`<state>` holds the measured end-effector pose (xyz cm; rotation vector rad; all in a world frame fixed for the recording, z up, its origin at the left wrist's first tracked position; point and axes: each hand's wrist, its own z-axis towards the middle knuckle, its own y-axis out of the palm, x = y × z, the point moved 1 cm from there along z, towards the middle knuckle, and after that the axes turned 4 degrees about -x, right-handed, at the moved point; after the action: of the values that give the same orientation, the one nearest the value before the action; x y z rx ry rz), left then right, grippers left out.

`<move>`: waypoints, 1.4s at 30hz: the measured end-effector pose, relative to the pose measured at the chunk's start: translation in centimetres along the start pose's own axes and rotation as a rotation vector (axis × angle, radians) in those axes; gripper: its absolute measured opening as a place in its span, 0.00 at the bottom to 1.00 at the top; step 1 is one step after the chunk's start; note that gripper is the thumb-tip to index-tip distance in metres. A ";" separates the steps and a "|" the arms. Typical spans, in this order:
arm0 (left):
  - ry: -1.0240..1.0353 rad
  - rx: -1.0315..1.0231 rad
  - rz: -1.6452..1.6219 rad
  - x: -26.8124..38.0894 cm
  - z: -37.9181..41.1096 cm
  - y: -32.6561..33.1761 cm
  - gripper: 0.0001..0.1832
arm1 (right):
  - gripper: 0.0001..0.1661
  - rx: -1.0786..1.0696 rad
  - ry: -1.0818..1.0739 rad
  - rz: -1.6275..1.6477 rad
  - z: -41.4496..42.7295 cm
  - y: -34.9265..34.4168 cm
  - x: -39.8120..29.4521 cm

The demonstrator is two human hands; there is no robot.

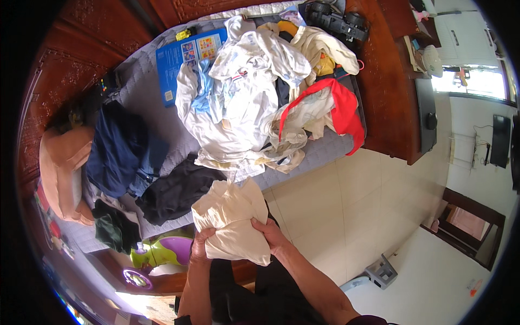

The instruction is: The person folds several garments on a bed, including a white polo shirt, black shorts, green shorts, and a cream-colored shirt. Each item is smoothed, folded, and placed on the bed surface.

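Observation:
Both my hands hold a cream-coloured cloth garment (231, 219), bunched and folded over on itself, above my lap. My left hand (201, 243) grips its left edge, thumb on top. On the right edge my right hand (270, 235) pinches it the same way, with the fingers hidden underneath. Just beyond the garment, a large heap of mostly white clothes (252, 105) lies on the grey quilted mattress (162, 122). A red band of cloth (345, 113) trails over the heap's right side. Left of my hands a black garment (183, 189) is spread near the mattress edge.
Dark blue clothing (118, 150), a dark green cloth (115, 227) and an orange-brown cushion (65, 174) lie at the left. A blue printed box or board (170, 77) and a black toy vehicle (337, 20) sit farther back. A green and purple plastic toy (170, 250) stands below the mattress edge.

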<state>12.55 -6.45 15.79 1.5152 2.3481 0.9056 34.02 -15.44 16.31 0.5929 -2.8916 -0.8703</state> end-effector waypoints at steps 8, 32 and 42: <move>-0.199 0.075 0.146 -1.3 -2.2 -0.4 0.26 | 0.28 0.038 -0.072 -0.166 -3.4 -3.0 0.9; 0.029 -0.012 -0.211 6.1 -6.4 -6.1 0.32 | 0.29 -0.074 0.150 -0.669 4.6 11.0 0.8; 0.230 0.060 -0.220 9.9 -8.3 -6.7 0.35 | 0.31 -0.191 0.395 -0.893 12.2 17.2 0.4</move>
<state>-0.91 -2.83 19.92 1.1958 2.6610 1.0081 25.66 3.90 15.44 1.8362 -2.0981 -0.9195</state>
